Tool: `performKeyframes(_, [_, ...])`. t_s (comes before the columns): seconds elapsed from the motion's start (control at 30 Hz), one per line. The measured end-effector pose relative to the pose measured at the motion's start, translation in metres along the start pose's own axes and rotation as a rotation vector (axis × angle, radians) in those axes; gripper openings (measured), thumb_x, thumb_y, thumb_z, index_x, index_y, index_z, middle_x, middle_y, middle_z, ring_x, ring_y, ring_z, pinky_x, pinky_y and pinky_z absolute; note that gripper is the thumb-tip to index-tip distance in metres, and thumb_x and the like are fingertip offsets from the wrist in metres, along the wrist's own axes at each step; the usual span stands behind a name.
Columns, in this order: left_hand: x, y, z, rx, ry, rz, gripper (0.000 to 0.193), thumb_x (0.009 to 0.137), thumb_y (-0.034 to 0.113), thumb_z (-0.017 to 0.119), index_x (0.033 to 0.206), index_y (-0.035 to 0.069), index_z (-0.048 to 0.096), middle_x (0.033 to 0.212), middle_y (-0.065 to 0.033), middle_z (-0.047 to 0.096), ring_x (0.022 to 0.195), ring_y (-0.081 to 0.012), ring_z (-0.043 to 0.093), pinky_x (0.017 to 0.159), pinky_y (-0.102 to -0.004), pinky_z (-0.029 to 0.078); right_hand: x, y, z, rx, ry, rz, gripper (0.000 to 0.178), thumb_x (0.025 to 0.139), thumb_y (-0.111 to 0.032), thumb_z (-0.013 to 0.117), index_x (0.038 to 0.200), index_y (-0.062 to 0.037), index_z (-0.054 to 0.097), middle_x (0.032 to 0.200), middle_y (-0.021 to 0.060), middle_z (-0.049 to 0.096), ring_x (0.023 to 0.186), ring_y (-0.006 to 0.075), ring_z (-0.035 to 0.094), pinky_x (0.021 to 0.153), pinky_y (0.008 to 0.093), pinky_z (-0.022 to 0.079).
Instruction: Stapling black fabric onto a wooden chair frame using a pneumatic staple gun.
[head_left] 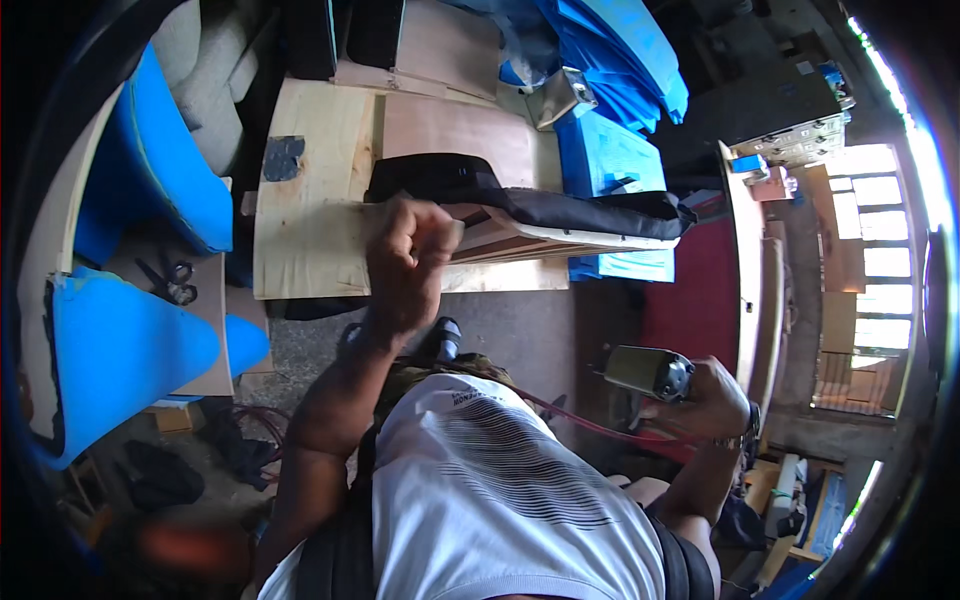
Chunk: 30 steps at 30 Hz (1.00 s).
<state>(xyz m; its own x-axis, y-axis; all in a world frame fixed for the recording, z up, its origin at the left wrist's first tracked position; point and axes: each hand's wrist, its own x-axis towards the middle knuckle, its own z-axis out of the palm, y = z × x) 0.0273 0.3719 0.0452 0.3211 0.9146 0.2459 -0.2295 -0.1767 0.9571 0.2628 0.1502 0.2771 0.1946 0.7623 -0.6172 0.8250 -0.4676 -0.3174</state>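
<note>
An upholstered panel [590,212] with a black cover lies on the wooden worktable [320,225], its pale wooden frame and brown slats turned toward me. My left hand [415,250] is at the panel's left end, fingers curled closed and a little blurred. What sits between those fingers, if anything, is hidden. Off to the right, away from the panel, my right hand [722,400] grips a dark air staple gun [645,372]. A red air hose [590,427] trails from the gun's side across my front.
Blue foam-covered pieces [120,330] stand at the left, with black-handled scissors [172,280] beside them. A metal tin [565,98] and blue sheeting [610,150] sit at the table's far right. A red surface [690,300] lies beyond its right end.
</note>
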Motion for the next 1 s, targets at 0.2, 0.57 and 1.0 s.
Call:
performKeyframes(0.2, [0.000, -0.007, 0.065, -0.254, -0.207, -0.772, 0.100, 0.076, 0.093, 0.005, 0.061, 0.009, 0.057, 0.052, -0.0033, 0.056, 0.039, -0.0090, 0.046, 0.039, -0.0191, 0.034, -0.063, 0.117, -0.028, 0.364, 0.476, 0.020, 0.042, 0.070, -0.011, 0.087, 0.103, 0.0011, 0.066, 0.091, 0.0061, 0.072, 0.077, 0.0136, 0.069, 0.064, 0.0303, 0.056])
performKeyframes(0.57, [-0.002, 0.002, 0.124, -0.073, 0.408, -0.496, 0.044, 0.094, 0.044, 0.059, 0.070, 0.007, 0.060, 0.061, -0.0035, 0.061, 0.049, -0.0103, 0.054, 0.046, -0.0239, 0.041, -0.021, 0.579, -0.165, -0.111, 0.309, -0.308, 0.041, 0.079, -0.017, 0.077, 0.112, 0.0011, 0.060, 0.085, 0.0089, 0.069, 0.076, 0.0186, 0.070, 0.060, 0.0317, 0.055])
performKeyframes(1.0, [0.016, 0.024, 0.095, 1.161, 0.095, 0.507, 0.043, 0.072, -0.005, 0.070, 0.112, 0.012, 0.068, 0.112, -0.0050, 0.061, 0.105, -0.0280, 0.053, 0.092, -0.0392, 0.045, 0.082, 0.259, -0.216, -0.404, 0.364, -0.728, 0.038, 0.089, -0.024, 0.069, 0.116, 0.0007, 0.060, 0.097, 0.0116, 0.069, 0.083, 0.0184, 0.070, 0.066, 0.0291, 0.056])
